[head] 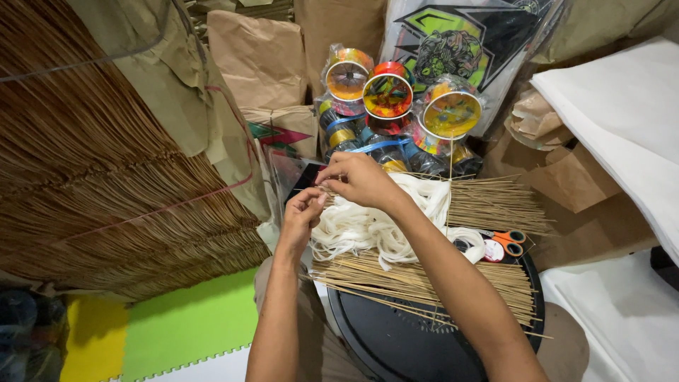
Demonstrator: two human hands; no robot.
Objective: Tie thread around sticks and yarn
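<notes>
Hands (332,194) pinching white string (368,226) above sticks (495,205)

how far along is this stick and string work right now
Done: no finished piece shows that I can tell. In hand: both hands, left hand and right hand, pinch something thin above the white string. Left: many loose thin sticks lie on the round black tray.

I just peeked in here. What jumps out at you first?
Shiny rainbow-coloured spools wrapped in clear plastic sit at the top middle. Below them, the left hand and right hand pinch white string lying on thin sticks. Orange-handled scissors lie to the right.
</notes>
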